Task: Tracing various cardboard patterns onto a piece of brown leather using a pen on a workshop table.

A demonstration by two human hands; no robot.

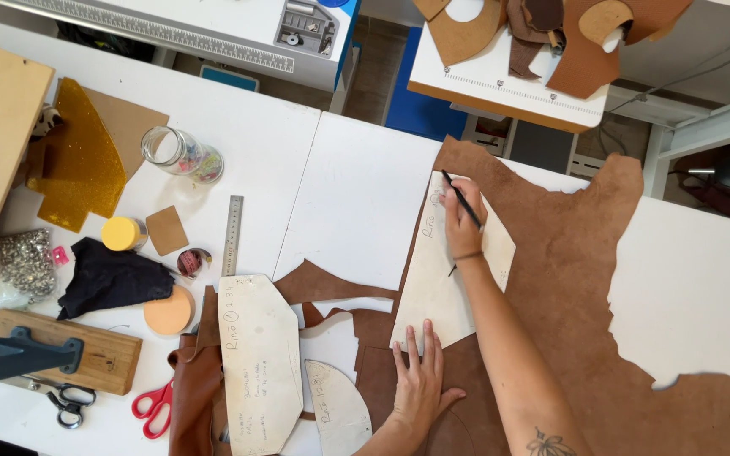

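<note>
Two hands at work: left hand (420, 384) flat, fingers spread, pinning pale template (449, 270) onto brown hide (576, 279) at centre; right hand (464, 221), at twelve o'clock, gripping pen (461, 199). Best pressing firmly, tracing tight along edge.

Under the left hand (420, 382) fingers (422, 342) lies a cream pattern card (445, 274) on brown leather (568, 279). The right hand (464, 221) fingers (458, 190) grip a black pen (461, 199).
</note>
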